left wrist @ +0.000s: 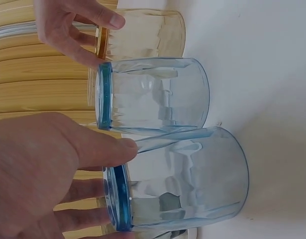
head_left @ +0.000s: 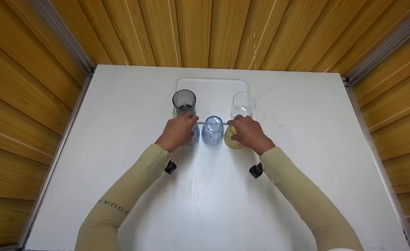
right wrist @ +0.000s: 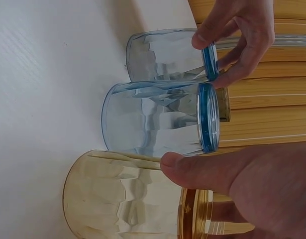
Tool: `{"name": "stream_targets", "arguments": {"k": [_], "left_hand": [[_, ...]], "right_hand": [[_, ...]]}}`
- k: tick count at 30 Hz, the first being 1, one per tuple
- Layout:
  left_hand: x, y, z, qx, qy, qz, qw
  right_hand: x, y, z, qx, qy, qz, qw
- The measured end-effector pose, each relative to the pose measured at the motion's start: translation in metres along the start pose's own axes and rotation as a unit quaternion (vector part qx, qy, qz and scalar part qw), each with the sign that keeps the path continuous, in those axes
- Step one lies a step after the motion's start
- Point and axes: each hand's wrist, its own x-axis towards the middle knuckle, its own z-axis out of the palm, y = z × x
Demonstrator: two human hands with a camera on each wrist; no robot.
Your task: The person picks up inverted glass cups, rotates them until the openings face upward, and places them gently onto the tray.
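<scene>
Three tumblers stand upside down in a row on the white table. My left hand (head_left: 179, 130) grips the left one, a blue glass (left wrist: 192, 181), near its thick base, thumb on the near side and fingers behind. On the right, a yellow glass (right wrist: 118, 194) is held the same way by my right hand (head_left: 250, 131). Between the hands stands another blue glass (head_left: 213, 132), base up, touched by neither palm. Behind my left hand a dark grey glass (head_left: 184, 97) stands mouth up, and a clear glass (head_left: 244, 101) stands mouth up behind my right.
A shallow white tray (head_left: 211, 80) lies at the back of the white table (head_left: 205, 195), behind the row. Wood-panelled walls (head_left: 198, 31) with metal rails enclose the table at the back and both sides. Black wrist cameras (head_left: 256, 171) hang under both wrists.
</scene>
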Motion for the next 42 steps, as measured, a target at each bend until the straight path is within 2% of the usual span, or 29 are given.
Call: {"name": "stream_targets", "arguments": {"k": [11,19,42], "left_hand": [[0.000,0.001,-0.004,-0.009,-0.032,-0.004,0.9995],[0.000,0.000,-0.006,-0.008,-0.036,0.000,0.9993],[-0.001,-0.002,-0.004,-0.002,0.014,0.028,0.9995]], "right_hand": [[-0.002,0.001,-0.003,0.008,-0.003,-0.004,1.000],[-0.004,0.003,-0.005,0.025,-0.005,-0.006,1.000],[-0.016,0.006,-0.014,0.029,0.017,-0.011,0.999]]}}
